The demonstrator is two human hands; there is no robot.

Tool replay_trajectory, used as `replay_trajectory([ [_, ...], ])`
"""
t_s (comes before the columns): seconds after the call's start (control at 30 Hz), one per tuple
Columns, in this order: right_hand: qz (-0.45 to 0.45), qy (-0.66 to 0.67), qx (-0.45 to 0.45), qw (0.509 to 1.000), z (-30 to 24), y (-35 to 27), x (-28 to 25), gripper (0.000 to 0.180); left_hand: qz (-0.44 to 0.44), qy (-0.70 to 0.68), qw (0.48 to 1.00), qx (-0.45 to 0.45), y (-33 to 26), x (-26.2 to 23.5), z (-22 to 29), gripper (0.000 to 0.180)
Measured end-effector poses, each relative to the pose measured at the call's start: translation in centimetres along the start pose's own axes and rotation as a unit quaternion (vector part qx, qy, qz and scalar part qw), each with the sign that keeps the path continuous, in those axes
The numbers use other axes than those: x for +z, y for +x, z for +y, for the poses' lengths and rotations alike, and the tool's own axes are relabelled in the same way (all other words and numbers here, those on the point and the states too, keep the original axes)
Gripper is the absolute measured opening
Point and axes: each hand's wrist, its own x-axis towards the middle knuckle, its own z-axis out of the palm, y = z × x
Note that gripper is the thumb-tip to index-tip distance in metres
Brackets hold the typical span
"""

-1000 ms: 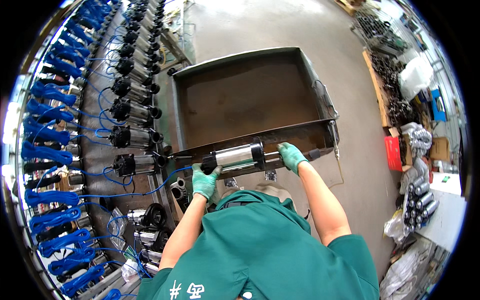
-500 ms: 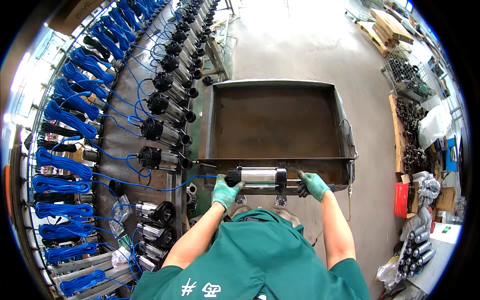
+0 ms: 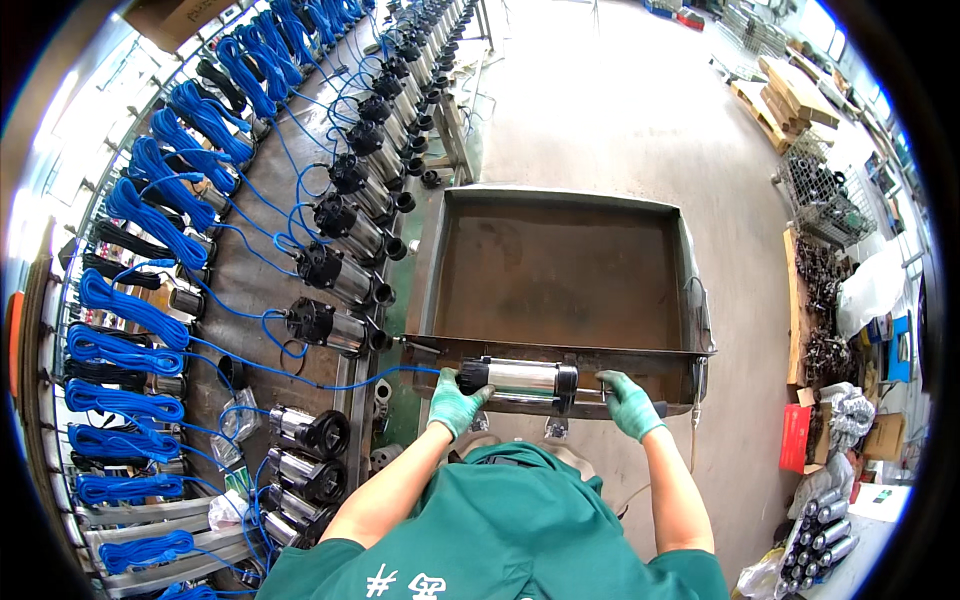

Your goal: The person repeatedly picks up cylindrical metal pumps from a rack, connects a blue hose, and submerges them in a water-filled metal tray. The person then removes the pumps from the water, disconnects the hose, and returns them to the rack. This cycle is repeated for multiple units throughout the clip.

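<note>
A pump [image 3: 525, 382] with a shiny steel body and black ends lies level over the near section of a rusty metal tank [image 3: 560, 352]. My left hand [image 3: 458, 403], in a green glove, is closed round the pump's black left end, where a blue cable [image 3: 380, 377] comes out. From the pump's right end a thin metal shaft [image 3: 590, 393] sticks out. At its tip my right hand [image 3: 632, 406], also gloved in green, has its fingers closed; they partly hide the shaft.
To the left a workbench [image 3: 245, 290] carries a long row of similar pumps [image 3: 335, 270] and coiled blue cables [image 3: 140, 305]. More pumps [image 3: 305, 470] lie nearer. On the right are a wire basket [image 3: 825, 190], a red box [image 3: 796, 438] and steel cylinders [image 3: 825, 535].
The view has shifted, so the tank and bench appear lower. My right hand has turned slightly and its thumb is no longer raised. My left hand keeps its grip on the pump.
</note>
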Motion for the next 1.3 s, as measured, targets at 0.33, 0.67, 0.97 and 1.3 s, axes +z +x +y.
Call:
replay_trajectory([
  [0.33, -0.054, 0.284, 0.371, 0.883, 0.6, 1.7, 1.9, 0.037, -0.008, -0.027, 1.000, -0.013, -0.5, -0.3, 1.7, 0.055],
  [0.67, -0.055, -0.183, -0.048, 0.980, -1.9, -0.9, -0.5, 0.055, -0.007, -0.020, 1.000, -0.004, -0.2, -0.2, 0.6, 0.057],
  [0.97, -0.048, 0.345, 0.363, 0.864, 0.5, 1.0, 1.1, 0.035, -0.019, -0.075, 0.997, 0.001, 0.6, 0.6, -1.2, 0.057],
  [1.3, -0.042, -0.188, 0.040, 0.980, -1.0, -1.4, 0.1, 0.074, -0.021, -0.067, 0.998, 0.005, 0.7, 1.5, -2.3, 0.059],
])
